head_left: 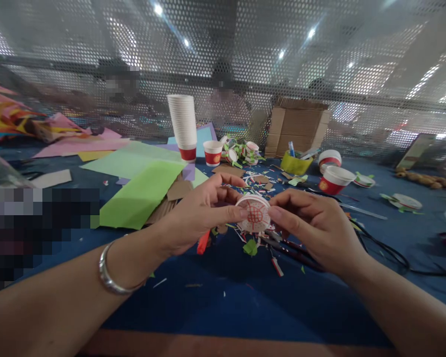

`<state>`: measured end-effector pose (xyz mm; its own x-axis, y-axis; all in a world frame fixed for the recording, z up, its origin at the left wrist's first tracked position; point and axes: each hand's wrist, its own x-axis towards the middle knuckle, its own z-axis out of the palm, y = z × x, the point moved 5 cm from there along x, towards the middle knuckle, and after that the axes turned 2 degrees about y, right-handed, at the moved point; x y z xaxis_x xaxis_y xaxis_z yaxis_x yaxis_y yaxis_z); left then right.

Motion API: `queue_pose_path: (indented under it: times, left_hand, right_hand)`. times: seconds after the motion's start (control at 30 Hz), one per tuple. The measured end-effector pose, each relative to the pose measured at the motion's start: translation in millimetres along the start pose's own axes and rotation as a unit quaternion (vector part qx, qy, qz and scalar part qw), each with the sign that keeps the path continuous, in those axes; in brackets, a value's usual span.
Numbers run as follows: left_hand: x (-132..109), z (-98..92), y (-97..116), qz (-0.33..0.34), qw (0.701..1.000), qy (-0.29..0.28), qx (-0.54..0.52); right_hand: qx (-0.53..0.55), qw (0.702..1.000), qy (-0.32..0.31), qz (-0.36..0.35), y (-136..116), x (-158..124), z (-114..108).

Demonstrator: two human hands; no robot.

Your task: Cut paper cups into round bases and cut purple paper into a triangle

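Note:
Between my two hands is a small round paper cup bottom (255,217) with a white rim and a red grid and lines drawn on its face. My left hand (198,210) pinches its left edge, thumb on the face and some fingers lifted. At the right edge, my right hand (314,223) grips it between thumb and fingertips. Beneath the hands lie scissors (288,248), partly hidden by my right hand, and a green paper scrap (250,247). An orange-red object (203,243) shows below my left hand, its kind unclear.
Beyond stand a tall cup stack (182,124), a paper cup (212,152) and a pile of cut cup bottoms with green bits (241,150). Green paper sheets (143,193) lie left. Rightward are a cardboard box (297,126), yellow-green holder (296,163), red-white cup (335,181) and black cable (386,253).

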<state>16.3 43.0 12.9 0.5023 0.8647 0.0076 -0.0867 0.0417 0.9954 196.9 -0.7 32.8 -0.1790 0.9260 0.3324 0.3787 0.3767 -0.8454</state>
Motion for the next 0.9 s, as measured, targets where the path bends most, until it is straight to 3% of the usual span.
queue_pose_path:
  times: [0.17,0.4,0.57,0.63,0.8,0.9]
  left_hand:
    - [4.7,-1.4,-6.4,-0.045,0.996,-0.001,-0.079]
    - [8.1,-6.5,-8.8,-0.035,0.996,0.031,-0.072]
    - [11.1,-11.9,-12.2,-0.046,0.994,0.056,-0.085]
    - [11.9,-13.2,-12.5,-0.045,0.994,0.058,-0.08]
    - [14.2,-17.0,-8.2,-0.016,0.992,0.086,-0.095]
    - [15.8,-17.0,-6.3,-0.017,0.986,0.099,-0.133]
  right_hand:
    - [-0.009,0.999,0.043,-0.009,0.6,-0.1,-5.6]
    - [-0.046,0.997,0.054,-0.011,5.0,5.2,-14.9]
    - [-0.185,0.982,0.036,0.023,20.2,19.7,-50.6]
    - [-0.271,0.96,0.02,0.072,32.4,22.1,-72.6]
    - [-0.425,0.883,0.058,0.191,62.3,19.7,-128.6]
    - [-0.437,0.875,0.046,0.201,71.8,19.7,-138.1]
